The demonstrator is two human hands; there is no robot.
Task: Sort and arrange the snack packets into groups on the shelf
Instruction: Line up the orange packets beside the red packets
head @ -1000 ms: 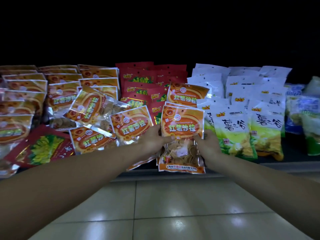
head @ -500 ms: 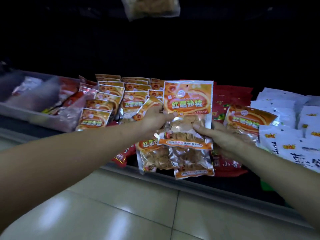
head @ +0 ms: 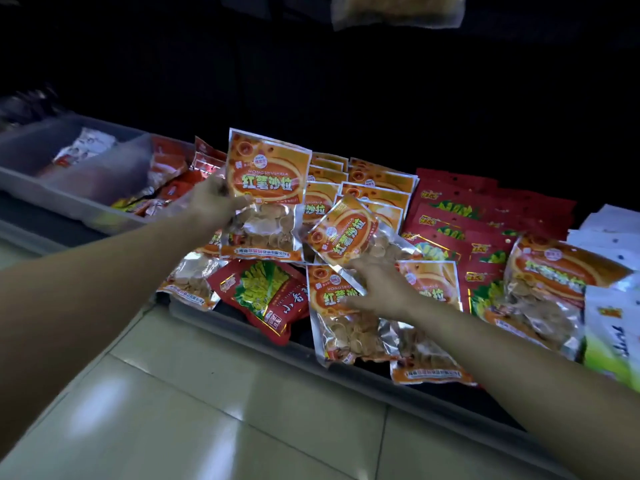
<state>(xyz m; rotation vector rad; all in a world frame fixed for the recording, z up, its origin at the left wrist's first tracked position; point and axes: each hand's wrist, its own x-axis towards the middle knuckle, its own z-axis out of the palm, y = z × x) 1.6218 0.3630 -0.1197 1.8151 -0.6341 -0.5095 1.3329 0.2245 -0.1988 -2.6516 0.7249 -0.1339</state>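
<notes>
The right hand [head: 381, 289] has let go of the orange sweet-potato crisp packet [head: 265, 195]. The left hand [head: 211, 202] alone grips it, centre frame, above the shelf [head: 228, 318]. The right hand, fingers spread, reaches for loose orange packets [head: 341, 327] at lower centre, likely to gather them next.

So the held packet [head: 266, 188], the orange one in the left hand [head: 211, 202], says 红薯沙拉 in big white characters across the red oval, with HONGSHUSHALA in small caps arched above. There's print on the strip along its bottom edge too, but it's way too tiny to read. The tilted packet [head: 346, 233] at its 4 o'clock has the same 红薯沙拉 and HONGSHUSHALA, just slanted. On the front packet [head: 332, 299] at 5 o'clock you get HONGSHU and 红薯, and the right hand [head: 377, 289] covers the rest. The red packet [head: 266, 299] at 6 o'clock reads 小香 in white. The print on the white packets [head: 609, 233] at 3 o'clock is blurred.
</notes>
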